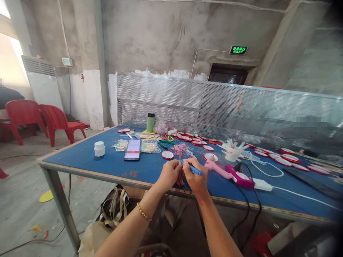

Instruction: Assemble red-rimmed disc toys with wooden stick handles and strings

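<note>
Near the table's front edge my left hand (170,174) is closed, fingertips pinching a small upright thin piece (180,155) with green and red at its top. Its exact kind is too small to make out. My right hand (197,178) grips a blue pen (196,170), whose front end points left toward that piece. The fingertips of both hands are close together. Just beyond them lie a red-rimmed white disc (167,155) and a scatter of small colourful pieces (183,149).
A phone (132,149), white jar (99,149) and green tumbler (150,122) stand to the left. Pliers (164,144) lie further back. On the right are a pink glue gun (218,169), its cables, a cup of white sticks (232,154) and several red-rimmed discs (282,161).
</note>
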The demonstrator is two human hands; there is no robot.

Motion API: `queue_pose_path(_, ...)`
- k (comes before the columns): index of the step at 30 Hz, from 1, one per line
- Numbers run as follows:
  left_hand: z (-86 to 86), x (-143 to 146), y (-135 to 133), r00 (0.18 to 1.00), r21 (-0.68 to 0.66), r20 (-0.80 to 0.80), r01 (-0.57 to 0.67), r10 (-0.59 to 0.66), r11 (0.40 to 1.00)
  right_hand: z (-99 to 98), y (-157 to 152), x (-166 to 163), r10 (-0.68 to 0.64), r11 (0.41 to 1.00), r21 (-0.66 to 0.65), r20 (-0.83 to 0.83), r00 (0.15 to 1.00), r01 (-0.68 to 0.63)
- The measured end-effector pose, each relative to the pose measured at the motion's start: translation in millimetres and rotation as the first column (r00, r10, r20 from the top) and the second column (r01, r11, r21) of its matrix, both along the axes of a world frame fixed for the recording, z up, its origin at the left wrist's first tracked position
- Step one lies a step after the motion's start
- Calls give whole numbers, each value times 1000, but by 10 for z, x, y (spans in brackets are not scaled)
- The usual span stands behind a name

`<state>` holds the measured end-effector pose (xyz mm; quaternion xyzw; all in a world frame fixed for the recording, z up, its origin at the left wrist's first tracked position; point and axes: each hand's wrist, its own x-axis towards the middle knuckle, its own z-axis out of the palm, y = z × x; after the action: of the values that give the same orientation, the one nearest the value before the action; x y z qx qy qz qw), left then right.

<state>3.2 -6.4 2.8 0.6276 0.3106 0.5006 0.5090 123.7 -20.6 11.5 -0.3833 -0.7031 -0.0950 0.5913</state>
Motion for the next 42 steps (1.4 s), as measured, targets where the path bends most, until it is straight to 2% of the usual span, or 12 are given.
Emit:
queue_pose_path(15,-23,0,21,999,10,16,29,-29,1000,-17,-9,11,31,999,-14,-39,999,-32)
queue_pose_path(24,-90,17,71,999,22,29,25,-26,999,-9,2,14,0,1000,1,-7,1000,0)
queue_pose_path(35,-82,13,59,1000,21,24,19,-20,1000,-17,8,17,-12,1000,15,22,1000,12)
queue_pose_path(42,-42,6,32,999,9,19,28,-28,1000,-27,3,17,11,1000,16,-23,1000,-11)
